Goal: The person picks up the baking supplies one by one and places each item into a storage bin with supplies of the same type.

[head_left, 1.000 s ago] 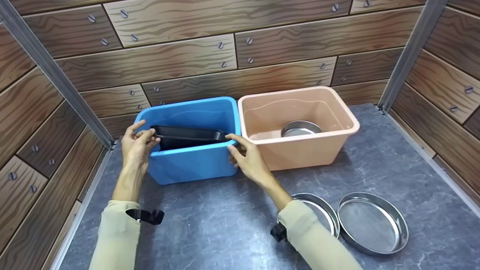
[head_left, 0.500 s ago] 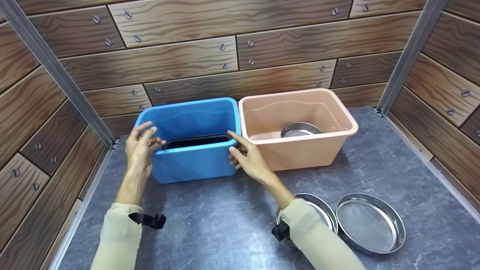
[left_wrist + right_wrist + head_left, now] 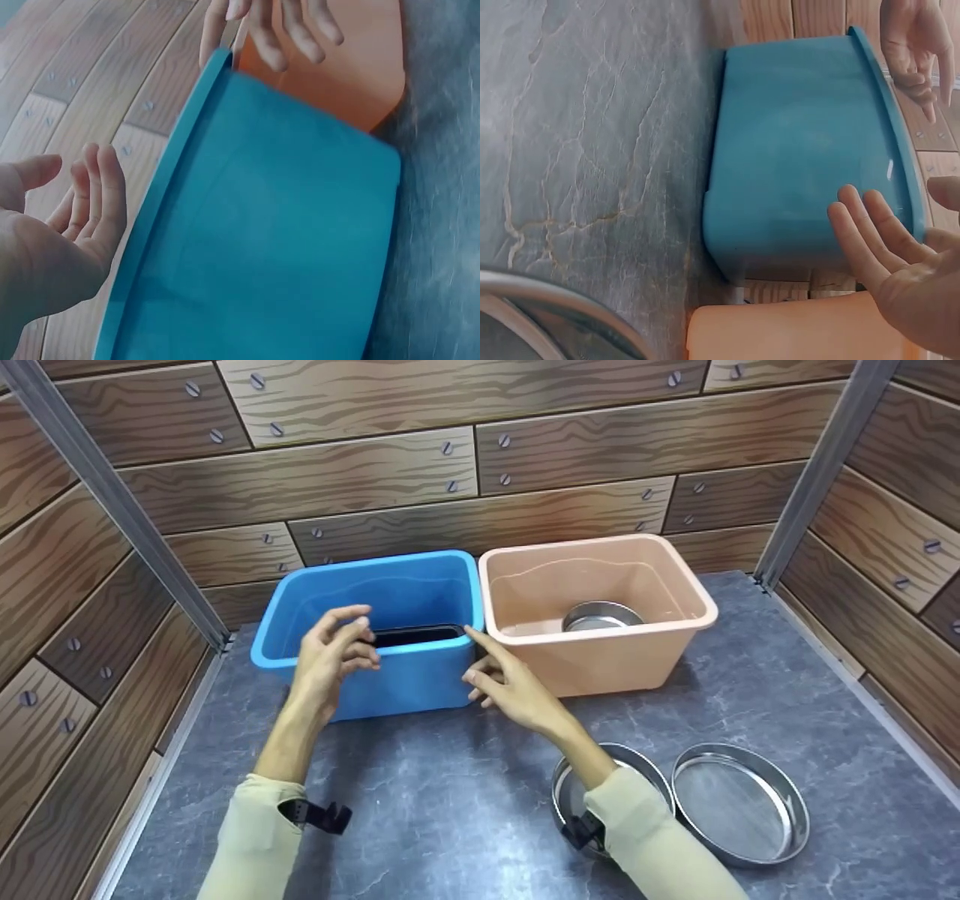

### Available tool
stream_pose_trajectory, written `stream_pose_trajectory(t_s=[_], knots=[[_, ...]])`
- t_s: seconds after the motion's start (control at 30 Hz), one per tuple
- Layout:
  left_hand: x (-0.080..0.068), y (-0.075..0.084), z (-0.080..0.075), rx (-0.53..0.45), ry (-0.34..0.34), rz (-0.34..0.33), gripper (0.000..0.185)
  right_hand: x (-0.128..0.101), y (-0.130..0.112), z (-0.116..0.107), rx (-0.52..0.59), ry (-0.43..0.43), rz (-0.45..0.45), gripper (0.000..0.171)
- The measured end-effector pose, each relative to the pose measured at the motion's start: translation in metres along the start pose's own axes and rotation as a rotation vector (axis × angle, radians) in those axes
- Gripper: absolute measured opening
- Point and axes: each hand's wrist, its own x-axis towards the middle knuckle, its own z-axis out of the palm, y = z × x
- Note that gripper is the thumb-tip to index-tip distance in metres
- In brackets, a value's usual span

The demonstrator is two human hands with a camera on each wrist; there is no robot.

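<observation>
Black tray seen inside blue bin; left hand and right hand held beside it, fingers loosely spread, nothing gripped.

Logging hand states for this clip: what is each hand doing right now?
Left hand: open, holding nothing, in front of the blue bin.
Right hand: open, empty, by the bin's right corner.

A blue plastic tub stands left of, and touching, a peach plastic tub. A black rectangular tray lies inside the left tub, a round steel sieve inside the right. Two round steel pans lie side by side in front, on the grey stone-patterned tabletop.
</observation>
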Motion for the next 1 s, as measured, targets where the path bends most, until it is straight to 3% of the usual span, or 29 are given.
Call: stream_pose_trajectory(t_s=[0.23, 0.47, 0.7, 0.83, 1.0], knots=[[-0.003, -0.005, 0.032, 0.083, -0.120, -0.009, 0.040, -0.016, -0.006, -0.005, 0.014, -0.023, -0.040, 0.054], [-0.004, -0.011, 0.054, 0.121, -0.172, -0.021, 0.035, -0.033, -0.019, -0.010, 0.039, -0.029, -0.044, 0.045], [-0.001, -0.019, 0.075, 0.133, -0.259, -0.021, 0.036, -0.050, -0.044, -0.018, -0.012, 0.018, -0.018, 0.016], [-0.002, -0.025, 0.085, 0.144, -0.305, -0.015, 0.039, -0.062, -0.057, -0.022, -0.011, 0.031, -0.026, 0.013], [-0.003, -0.037, 0.098, 0.146, -0.335, -0.028, 0.039, -0.073, -0.056, -0.026, -0.013, 0.035, -0.038, 0.017]])
